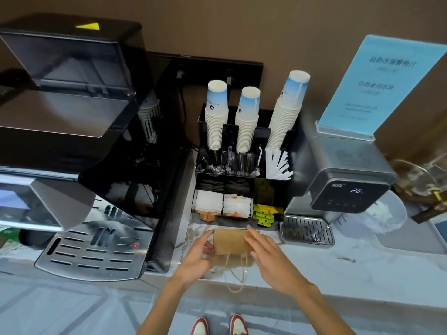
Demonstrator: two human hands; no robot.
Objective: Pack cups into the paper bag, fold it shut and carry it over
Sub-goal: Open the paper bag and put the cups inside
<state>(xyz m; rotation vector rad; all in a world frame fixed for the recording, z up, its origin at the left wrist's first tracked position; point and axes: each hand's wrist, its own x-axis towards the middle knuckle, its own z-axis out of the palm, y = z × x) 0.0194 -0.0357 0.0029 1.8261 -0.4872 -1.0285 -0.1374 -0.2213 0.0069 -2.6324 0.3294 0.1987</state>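
Note:
A brown paper bag (231, 243) lies flat on the marble counter near its front edge, its twine handles (235, 274) hanging toward me. My left hand (197, 256) grips the bag's left edge. My right hand (268, 257) rests flat over its right side with fingers spread. Three stacks of white and blue paper cups (216, 114) (247, 119) (286, 110) stand in a black organiser (244, 175) behind the bag.
A large coffee machine (72, 141) with a drip tray (96, 252) fills the left. A water dispenser (343, 180) with its own drip grate (306, 229) stands at the right, a blue sign (382, 85) on it. The organiser also holds stirrers, straws and sachets.

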